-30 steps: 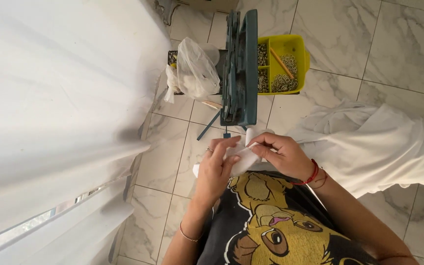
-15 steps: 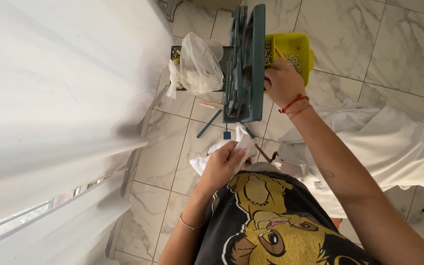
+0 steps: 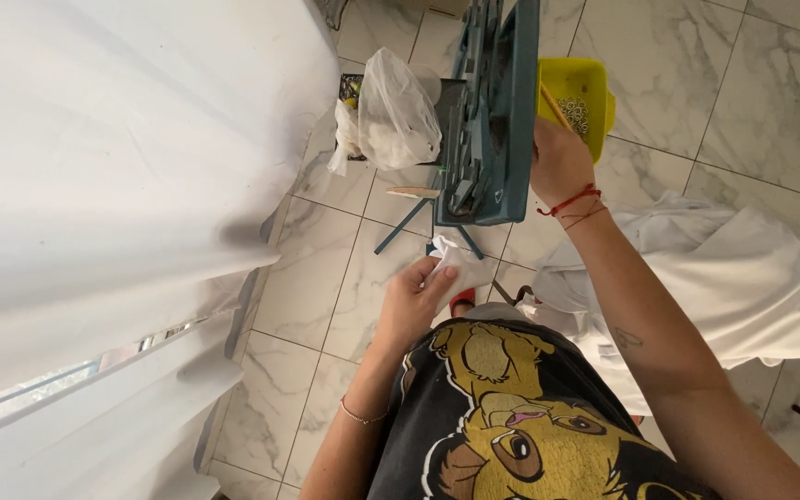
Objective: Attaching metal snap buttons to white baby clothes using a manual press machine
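The left hand (image 3: 411, 298) is closed around a white cloth (image 3: 460, 268), gripping it in front of the person's black shirt (image 3: 511, 417). The cloth sits just below the green tray (image 3: 497, 111), which stands up on thin legs. The right hand (image 3: 559, 165) reaches up beside the tray, on its right side, and its fingers are curled around a thin stick (image 3: 553, 104). The stick pokes into the yellow bin (image 3: 585, 93), which is just right of the tray. A red string is tied on the right wrist. Left of the tray is a clear bag (image 3: 395, 116) with white stuff in it. Far left of the tray hangs a big white curtain (image 3: 113, 157). Right of the tray and lower down lies a white sheet (image 3: 733, 278) on the tile floor (image 3: 696, 65).
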